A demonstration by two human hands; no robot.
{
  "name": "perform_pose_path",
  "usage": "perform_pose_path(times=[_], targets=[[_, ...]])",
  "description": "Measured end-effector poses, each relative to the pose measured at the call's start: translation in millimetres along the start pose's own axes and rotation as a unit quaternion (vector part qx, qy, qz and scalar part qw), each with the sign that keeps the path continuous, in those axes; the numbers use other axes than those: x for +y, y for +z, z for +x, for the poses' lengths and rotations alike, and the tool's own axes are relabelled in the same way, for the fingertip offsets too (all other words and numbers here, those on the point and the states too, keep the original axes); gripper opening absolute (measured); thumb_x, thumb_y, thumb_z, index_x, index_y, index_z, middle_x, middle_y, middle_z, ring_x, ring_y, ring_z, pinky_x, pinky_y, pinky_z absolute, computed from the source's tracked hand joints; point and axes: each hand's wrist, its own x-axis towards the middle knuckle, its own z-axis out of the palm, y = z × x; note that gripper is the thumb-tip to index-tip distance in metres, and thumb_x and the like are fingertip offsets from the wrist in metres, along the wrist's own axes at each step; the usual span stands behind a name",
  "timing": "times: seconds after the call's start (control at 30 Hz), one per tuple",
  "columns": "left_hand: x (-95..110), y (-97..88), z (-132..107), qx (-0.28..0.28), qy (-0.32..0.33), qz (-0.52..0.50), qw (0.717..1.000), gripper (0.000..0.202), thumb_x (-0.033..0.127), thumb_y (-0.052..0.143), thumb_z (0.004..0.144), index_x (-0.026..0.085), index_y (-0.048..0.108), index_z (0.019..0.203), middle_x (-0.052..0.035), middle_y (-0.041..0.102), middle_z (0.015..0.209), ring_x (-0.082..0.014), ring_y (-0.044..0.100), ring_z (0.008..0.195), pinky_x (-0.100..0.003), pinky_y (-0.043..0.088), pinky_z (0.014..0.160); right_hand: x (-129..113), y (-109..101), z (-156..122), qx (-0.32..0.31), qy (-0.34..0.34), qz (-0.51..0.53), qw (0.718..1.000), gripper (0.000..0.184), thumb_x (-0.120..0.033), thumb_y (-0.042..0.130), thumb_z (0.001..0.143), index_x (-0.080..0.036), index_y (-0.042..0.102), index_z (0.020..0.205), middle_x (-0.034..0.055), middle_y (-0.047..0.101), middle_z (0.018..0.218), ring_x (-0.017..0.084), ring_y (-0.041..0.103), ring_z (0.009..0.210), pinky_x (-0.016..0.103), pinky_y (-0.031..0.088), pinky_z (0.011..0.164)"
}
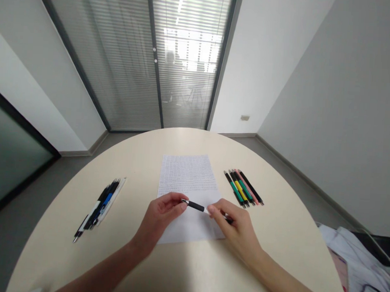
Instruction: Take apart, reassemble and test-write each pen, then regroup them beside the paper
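A pen (196, 206) with a black grip, a silver tip and a white barrel is held sideways between my two hands. The fingertips of my left hand (165, 210) pinch its silver tip end. My right hand (232, 215) is closed around the barrel, and the dark rear end shows below the fingers. Both hands are above a sheet of paper (190, 228) lying on the table. Rows of handwriting cover the sheet's upper half, too small to read; its lower part is blank.
Several black, white and blue pens (102, 206) lie grouped on the left of the round table (142, 160). To the right lie several pens in green, yellow, pink and black (243, 187). White cloth or bags (359, 255) sit beyond the table's right edge.
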Motion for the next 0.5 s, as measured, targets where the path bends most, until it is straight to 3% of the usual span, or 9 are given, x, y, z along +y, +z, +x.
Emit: perform_pose_path(times=[0.07,0.13,0.27,0.37,0.5], targets=[[-3.2,0.9,0.2,0.004,-0.008,-0.021,1.000,0.020,0.031,0.077,0.071,0.018,0.072,0.085,-0.0012,0.070,0.077,-0.0113,0.058,0.065,-0.020,0.043,0.058,0.8,-1.8,0.4,-0.005,0.013,0.021,1.000,0.016,-0.038,0.061,0.086,-0.021,0.063,0.087,0.0008,0.061,0.075,0.014,0.052,0.063,0.024,0.038,0.053],[-5.8,0.7,0.9,0.017,-0.016,-0.038,0.999,0.020,0.031,0.077,0.071,0.018,0.072,0.085,-0.0004,0.069,0.074,-0.0103,0.057,0.064,-0.019,0.043,0.058,0.8,-2.6,0.8,-0.015,0.025,0.054,0.998,0.023,-0.034,0.069,0.079,-0.022,0.060,0.097,-0.0006,0.059,0.077,0.013,0.051,0.061,0.023,0.038,0.050],[-7.9,-0.2,1.9,0.030,-0.025,-0.059,0.998,0.021,0.030,0.079,0.070,0.018,0.072,0.086,-0.0010,0.069,0.075,-0.0102,0.058,0.068,-0.018,0.044,0.060,0.7,-2.7,2.3,0.001,0.044,0.075,0.996,0.013,-0.034,0.065,0.082,-0.021,0.063,0.084,0.0000,0.058,0.070,0.013,0.050,0.058,0.024,0.038,0.051],[-6.4,0.6,1.6,0.035,-0.026,-0.072,0.996,0.023,0.031,0.080,0.069,0.017,0.073,0.086,-0.0009,0.069,0.075,-0.0094,0.057,0.067,-0.016,0.044,0.060,2.3,-2.4,4.5,0.001,0.089,0.124,0.988,0.024,-0.043,0.063,0.084,-0.020,0.065,0.092,0.0021,0.062,0.070,0.014,0.053,0.058,0.024,0.039,0.049],[-2.9,1.4,2.2,0.052,-0.029,-0.113,0.992,0.025,0.032,0.082,0.066,0.017,0.073,0.085,-0.0010,0.069,0.076,-0.0090,0.058,0.069,-0.016,0.046,0.063,2.4,-3.3,7.9,-0.007,0.100,0.204,0.974,0.037,-0.041,0.076,0.073,-0.022,0.059,0.099,-0.0011,0.058,0.074,0.012,0.054,0.061,0.021,0.039,0.048]])
